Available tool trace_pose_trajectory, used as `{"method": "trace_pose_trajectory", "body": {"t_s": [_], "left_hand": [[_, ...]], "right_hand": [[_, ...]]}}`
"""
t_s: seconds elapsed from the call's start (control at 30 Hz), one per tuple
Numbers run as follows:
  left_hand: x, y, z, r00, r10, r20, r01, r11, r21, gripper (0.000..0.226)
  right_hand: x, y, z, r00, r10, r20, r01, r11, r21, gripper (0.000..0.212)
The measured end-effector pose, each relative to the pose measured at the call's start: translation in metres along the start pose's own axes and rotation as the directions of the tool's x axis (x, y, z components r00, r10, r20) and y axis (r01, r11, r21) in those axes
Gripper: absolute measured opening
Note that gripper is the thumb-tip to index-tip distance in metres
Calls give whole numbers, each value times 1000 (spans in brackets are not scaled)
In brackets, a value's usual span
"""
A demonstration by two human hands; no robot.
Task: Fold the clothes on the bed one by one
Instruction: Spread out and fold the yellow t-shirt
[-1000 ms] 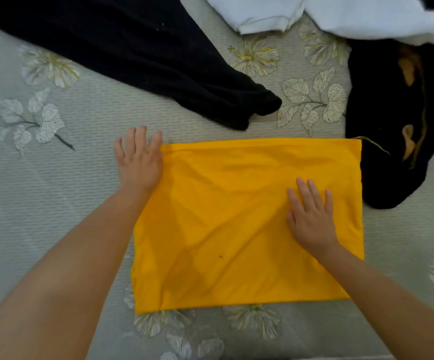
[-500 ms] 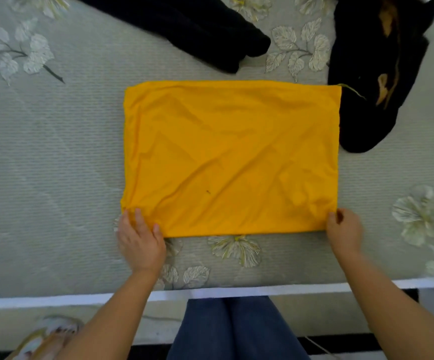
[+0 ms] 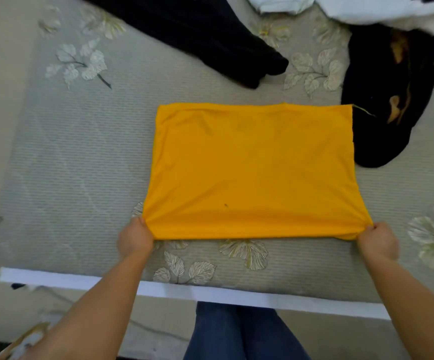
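Where half a second ago the hands only reached its near corners, the left hand (image 3: pixel 134 237) and right hand (image 3: pixel 378 240) now pinch and lift them. The flat, rectangular yellow fabric garment (image 3: pixel 257 172) lies mid-bed (image 3: pixel 80 157), black clothes at 12 and 2 o'clock. Judging by this, the next fold, away toward 12 o'clock, is starting.

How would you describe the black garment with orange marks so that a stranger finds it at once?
Start at the yellow cloth in the middle of the bed. Just past its far right corner lies a crumpled black garment. Unlike the long plain black garment further left, it shows orange patches.
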State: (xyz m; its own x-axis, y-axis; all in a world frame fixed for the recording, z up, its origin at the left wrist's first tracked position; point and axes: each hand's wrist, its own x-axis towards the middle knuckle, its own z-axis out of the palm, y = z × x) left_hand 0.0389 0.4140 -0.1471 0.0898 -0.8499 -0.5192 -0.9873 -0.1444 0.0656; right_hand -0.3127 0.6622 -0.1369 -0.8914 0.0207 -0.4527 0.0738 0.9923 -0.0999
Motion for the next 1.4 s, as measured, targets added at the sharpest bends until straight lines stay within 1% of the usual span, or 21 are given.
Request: {"method": "trace_pose_trajectory", "body": {"t_s": [0.07, 0.13, 0.2, 0.27, 0.33, 0.47, 0.6, 0.7, 0.77, 0.87, 0.97, 1.07, 1.13, 1.17, 1.2, 1.23, 1.27, 1.3, 1.33, 1.37, 1.4], "left_hand": [[-9, 2, 3, 1000, -16, -12, 16, 998, 53, 29], [-18, 7, 4, 997, 17, -76, -10, 996, 84, 26], [-24, 16, 4, 975, 161, -153, -144, 983, 116, 32], [-22, 33, 0, 932, 319, -174, -296, 944, 146, 37], [-9, 56, -6, 900, 396, -184, -372, 916, 150, 37], [37, 112, -27, 906, 324, -271, -332, 943, 15, 39], [90, 152, -46, 917, 238, -321, -295, 945, -143, 48], [125, 167, -50, 956, 114, -270, -177, 958, -224, 44], [142, 171, -48, 956, 111, -271, -182, 949, -256, 35], [153, 168, -46, 926, 170, -337, -276, 914, -298, 28], [162, 161, -47, 916, 235, -326, -317, 921, -225, 27], [163, 160, -48, 907, 290, -304, -319, 946, -49, 29], [156, 161, -48, 900, 293, -323, -303, 953, 21, 35], [150, 161, -47, 884, 327, -335, -329, 943, 50, 39], [143, 163, -45, 854, 394, -341, -389, 917, 86, 43], [135, 166, -43, 808, 484, -335, -471, 873, 126, 45], [126, 169, -41, 748, 582, -318, -564, 811, 158, 44], [116, 176, -37, 664, 691, -287, -668, 720, 189, 42], [106, 186, -31, 557, 792, -251, -761, 607, 229, 40], [95, 198, -25, 441, 872, -215, -830, 487, 272, 38], [83, 211, -19, 319, 935, -155, -879, 353, 321, 34]], "right_hand": [[0, -4, -3, 1000, -16, 7, 17, 998, -65, 24], [-6, -8, -5, 996, -81, -33, 75, 985, -157, 24], [-13, -13, -2, 958, -269, -95, 245, 947, -209, 32], [-22, -20, 5, 865, -494, -85, 468, 856, -219, 41], [-30, -37, 16, 765, -643, -41, 621, 753, -218, 41], [-40, -79, 39, 614, -786, 73, 778, 587, -222, 42], [-34, -101, 62, 565, -799, 206, 821, 519, -237, 47], [-25, -99, 76, 576, -757, 308, 814, 496, -303, 60], [-23, -97, 79, 560, -780, 278, 825, 497, -267, 81], [-25, -102, 73, 558, -791, 251, 823, 489, -290, 77], [-29, -110, 70, 587, -761, 276, 801, 496, -335, 75], [-29, -112, 67, 582, -750, 314, 809, 497, -315, 78], [-31, -112, 67, 570, -758, 317, 820, 496, -286, 87], [-30, -110, 66, 580, -743, 335, 815, 519, -259, 92], [-30, -110, 63, 591, -728, 349, 806, 552, -213, 92], [-31, -111, 57, 603, -728, 325, 794, 586, -161, 83], [-33, -111, 53, 635, -730, 252, 769, 629, -114, 66], [-32, -107, 47, 686, -715, 136, 727, 680, -91, 51], [-30, -101, 42, 749, -663, 2, 659, 745, -101, 44], [-26, -92, 35, 808, -581, -98, 572, 813, -107, 42], [-22, -82, 28, 866, -478, -146, 469, 878, -94, 43]]}}
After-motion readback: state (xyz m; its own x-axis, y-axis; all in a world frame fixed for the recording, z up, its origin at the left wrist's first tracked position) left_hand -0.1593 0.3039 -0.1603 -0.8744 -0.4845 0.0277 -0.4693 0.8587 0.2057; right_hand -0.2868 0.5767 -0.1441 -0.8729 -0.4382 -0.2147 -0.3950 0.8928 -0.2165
